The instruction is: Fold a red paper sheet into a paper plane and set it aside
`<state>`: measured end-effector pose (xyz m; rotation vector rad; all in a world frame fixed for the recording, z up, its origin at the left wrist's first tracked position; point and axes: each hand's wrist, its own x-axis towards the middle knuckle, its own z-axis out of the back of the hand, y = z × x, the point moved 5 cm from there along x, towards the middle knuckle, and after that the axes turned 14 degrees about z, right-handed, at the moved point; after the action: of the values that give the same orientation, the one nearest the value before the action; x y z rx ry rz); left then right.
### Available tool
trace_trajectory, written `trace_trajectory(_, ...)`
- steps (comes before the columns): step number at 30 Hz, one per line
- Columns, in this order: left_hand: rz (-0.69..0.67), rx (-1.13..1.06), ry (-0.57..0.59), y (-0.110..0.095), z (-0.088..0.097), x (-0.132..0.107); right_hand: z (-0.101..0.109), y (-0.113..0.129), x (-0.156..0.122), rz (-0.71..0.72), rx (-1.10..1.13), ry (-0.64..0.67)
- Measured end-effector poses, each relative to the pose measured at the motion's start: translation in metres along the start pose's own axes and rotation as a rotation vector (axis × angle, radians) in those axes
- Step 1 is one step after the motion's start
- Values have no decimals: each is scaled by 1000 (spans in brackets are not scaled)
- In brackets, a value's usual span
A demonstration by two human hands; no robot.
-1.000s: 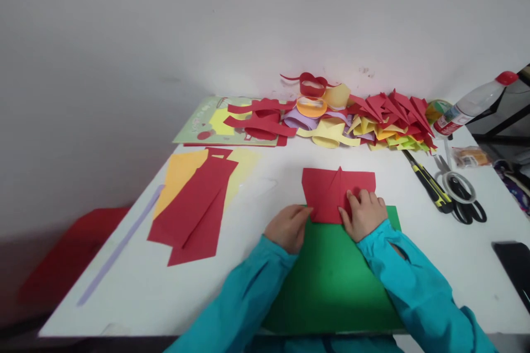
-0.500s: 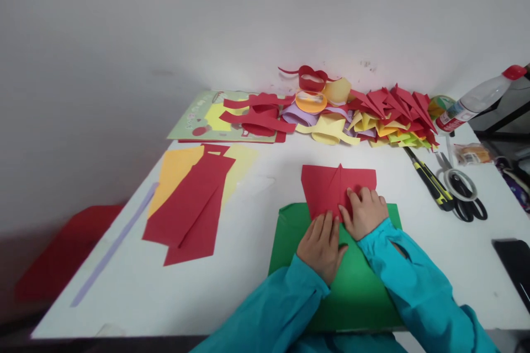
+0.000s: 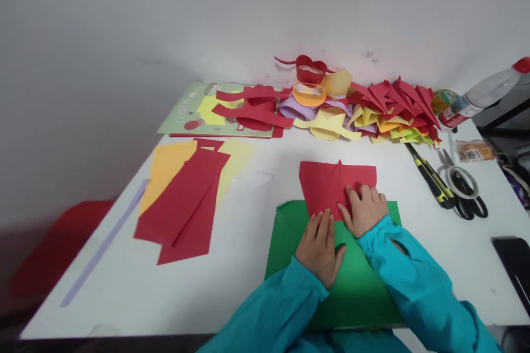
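Your left hand [image 3: 318,251] lies flat, thumb spread, at the near edge of the red paper [image 3: 319,186]. Your right hand [image 3: 366,213] rests on it; pinching cannot be confirmed. Paper position: far edge of the green sheet [image 3: 358,287].

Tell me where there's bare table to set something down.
The white table shows bare between the red papers at left and the green sheet, and between the right sleeve and the black phone. It's crowded along the wall, with paper loops and folded papers reaching the bottle, and around the cutter and scissors.
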<state>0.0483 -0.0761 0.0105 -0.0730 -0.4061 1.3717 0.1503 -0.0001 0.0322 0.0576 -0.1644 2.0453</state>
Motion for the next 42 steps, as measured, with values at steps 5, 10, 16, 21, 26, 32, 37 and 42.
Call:
trace_trajectory(5, 8, -64, 13, 1, 8, 2, -1, 0, -2, -13, 6, -52)
trace_trajectory(10, 56, -56, -28, -1, 12, 2, -1, -1, -2, -10, 13, -75)
trace_trajectory(16, 77, -47, -8, -6, 11, 3, 1, -2, -2, -16, 16, -67)
trace_trajectory(21, 62, 7, -59, -2, 12, -6, 1, -3, -2, -24, 20, -50)
trace_trajectory(26, 65, 71, -99, 4, 9, -13, -1, -3, -2, -36, 28, -27)
trace_trajectory(32, 13, 136, -19, 5, 12, -1, 0, -4, -2, -36, 30, -13)
trace_trajectory(37, -19, 180, 38, 2, 15, 6, 1, -4, -2, -36, 37, -16)
trace_trajectory(42, -14, 203, 24, -1, 11, 4, 0, -4, -2, -38, 47, -3)
